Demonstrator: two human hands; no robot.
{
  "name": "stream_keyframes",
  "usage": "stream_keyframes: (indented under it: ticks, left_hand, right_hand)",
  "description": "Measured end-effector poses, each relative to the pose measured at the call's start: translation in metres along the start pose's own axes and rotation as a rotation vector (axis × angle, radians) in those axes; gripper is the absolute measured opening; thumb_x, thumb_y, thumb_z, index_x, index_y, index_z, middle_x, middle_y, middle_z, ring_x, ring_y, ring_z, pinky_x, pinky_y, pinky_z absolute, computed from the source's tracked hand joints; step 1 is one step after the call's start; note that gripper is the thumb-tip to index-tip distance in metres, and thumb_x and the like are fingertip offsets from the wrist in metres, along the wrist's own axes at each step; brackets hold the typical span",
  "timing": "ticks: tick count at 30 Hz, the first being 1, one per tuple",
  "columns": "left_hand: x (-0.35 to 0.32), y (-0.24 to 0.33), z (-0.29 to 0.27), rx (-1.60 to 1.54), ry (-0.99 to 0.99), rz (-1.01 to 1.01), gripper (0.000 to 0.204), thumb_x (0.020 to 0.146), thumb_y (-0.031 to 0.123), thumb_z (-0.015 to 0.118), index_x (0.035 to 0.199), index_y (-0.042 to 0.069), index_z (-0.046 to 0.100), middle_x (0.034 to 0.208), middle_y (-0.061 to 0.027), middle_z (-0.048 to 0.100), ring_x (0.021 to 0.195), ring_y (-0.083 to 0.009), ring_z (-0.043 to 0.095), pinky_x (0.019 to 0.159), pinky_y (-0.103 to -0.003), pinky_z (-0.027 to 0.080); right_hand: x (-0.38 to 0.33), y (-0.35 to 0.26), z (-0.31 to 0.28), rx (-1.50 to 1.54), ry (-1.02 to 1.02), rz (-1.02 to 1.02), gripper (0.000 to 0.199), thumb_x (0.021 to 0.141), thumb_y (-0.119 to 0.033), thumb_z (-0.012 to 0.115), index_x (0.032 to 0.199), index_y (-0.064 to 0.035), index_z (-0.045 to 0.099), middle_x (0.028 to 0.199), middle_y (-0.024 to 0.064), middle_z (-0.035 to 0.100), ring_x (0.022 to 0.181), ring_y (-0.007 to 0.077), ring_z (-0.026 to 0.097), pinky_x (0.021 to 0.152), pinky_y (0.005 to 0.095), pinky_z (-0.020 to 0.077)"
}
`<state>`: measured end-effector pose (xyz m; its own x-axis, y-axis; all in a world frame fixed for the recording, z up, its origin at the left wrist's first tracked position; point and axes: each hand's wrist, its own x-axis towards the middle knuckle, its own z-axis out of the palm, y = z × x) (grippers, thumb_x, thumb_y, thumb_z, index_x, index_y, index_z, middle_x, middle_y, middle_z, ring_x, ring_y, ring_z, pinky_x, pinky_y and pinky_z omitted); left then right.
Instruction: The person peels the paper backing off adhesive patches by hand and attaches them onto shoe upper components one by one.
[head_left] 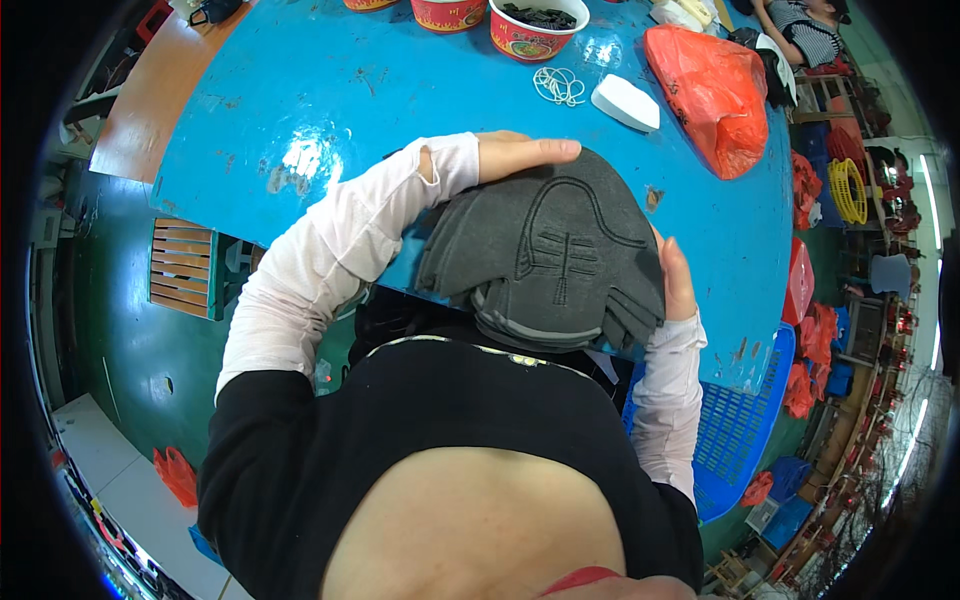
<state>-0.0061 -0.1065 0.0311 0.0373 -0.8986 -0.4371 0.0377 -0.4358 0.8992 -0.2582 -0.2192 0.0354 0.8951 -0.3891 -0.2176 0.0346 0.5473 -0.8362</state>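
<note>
at the near edge of the blue counter [400,100] lies the grey stack [590,235], broadest left to right, between left hand [517,156] on its far edge and right hand [676,278] on its right; both touch, neither nearer. fingers partly hidden: pinching or spread, cannot tell.

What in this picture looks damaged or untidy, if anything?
The left sleeve has a hole near the wrist, showing skin; whether it is a tear, I cannot tell. The table has chipped spots. White string lies loosely tangled beside the box. The gray pieces fan out unevenly along their lower edges.
</note>
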Motion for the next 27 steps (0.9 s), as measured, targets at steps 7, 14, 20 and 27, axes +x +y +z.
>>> stream_keyframes:
  ticks: [7, 14, 20, 27]
  left_hand:
    - [0.007, -0.007, -0.001, 0.059, 0.145, -0.052, 0.081, 0.086, 0.067, 0.041, 0.118, -0.005, 0.056, 0.113, -0.0203, 0.060, 0.101, -0.0255, 0.059, 0.087, -0.033, 0.046]
    - [-0.038, -0.013, 0.016, 0.464, 0.553, 0.399, 0.066, 0.087, 0.046, 0.058, 0.124, -0.008, 0.045, 0.126, -0.0264, 0.047, 0.118, -0.0372, 0.046, 0.097, -0.038, 0.039]
    - [-0.089, -0.018, 0.022, 0.418, 0.544, 0.687, 0.044, 0.081, 0.017, 0.068, 0.118, -0.001, 0.052, 0.121, -0.0184, 0.051, 0.112, -0.0298, 0.050, 0.094, -0.036, 0.041]
    - [-0.083, -0.008, 0.051, -0.146, 0.372, 0.661, 0.055, 0.082, 0.008, 0.066, 0.130, 0.001, 0.041, 0.127, -0.0129, 0.047, 0.113, -0.0213, 0.048, 0.095, -0.034, 0.039]
  right_hand:
    - [0.009, -0.009, -0.031, -1.251, 0.111, -0.081, 0.073, 0.082, -0.034, 0.066, 0.135, 0.0067, 0.036, 0.124, 0.0198, 0.052, 0.109, 0.0231, 0.053, 0.095, 0.0343, 0.0406]
    - [0.133, -0.062, -0.064, -2.003, 0.335, -0.886, 0.036, 0.074, -0.018, 0.070, 0.109, -0.0143, 0.062, 0.114, 0.0085, 0.057, 0.102, 0.0302, 0.054, 0.082, 0.0413, 0.0458]
    - [0.162, -0.042, -0.091, -2.125, 0.338, -0.926, 0.019, 0.073, -0.025, 0.070, 0.089, -0.0167, 0.067, 0.088, -0.0032, 0.065, 0.086, 0.0227, 0.058, 0.073, 0.0359, 0.0432]
    - [0.125, -0.057, -0.066, -1.245, 0.504, -0.670, 0.020, 0.087, -0.024, 0.062, 0.095, -0.0064, 0.067, 0.083, 0.0050, 0.065, 0.073, 0.0143, 0.059, 0.066, 0.0241, 0.0455]
